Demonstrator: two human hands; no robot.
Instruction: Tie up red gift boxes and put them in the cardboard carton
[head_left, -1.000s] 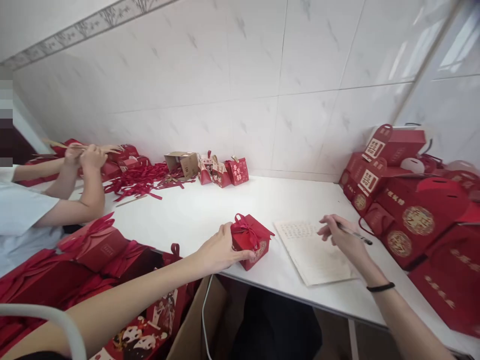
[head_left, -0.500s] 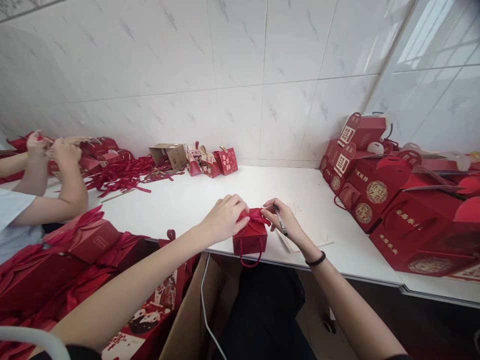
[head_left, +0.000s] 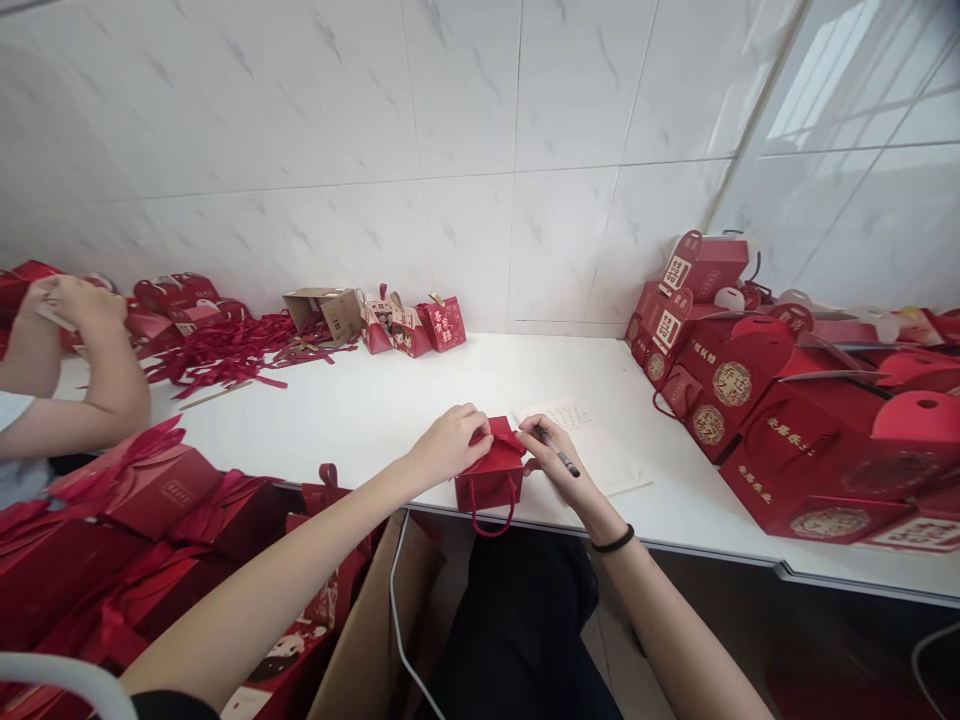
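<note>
A small red box with a rope handle hanging at its front stands at the near edge of the white table. On its top is a red ribbon. My left hand pinches the ribbon at the left side of the box top. At the right side, the fingertips of my right hand are closed on the ribbon, and a pen lies across that same hand. Written paper lies behind my right hand.
Stacked red boxes fill the table's right side. Ribbons, an open carton and small boxes stand along the wall. More boxes are piled at the lower left. Another person's hands are at the far left.
The view has shifted slightly right. My hands have shifted on the ribbon, which now lies lower over the box top. The other person's hands have come closer together.
</note>
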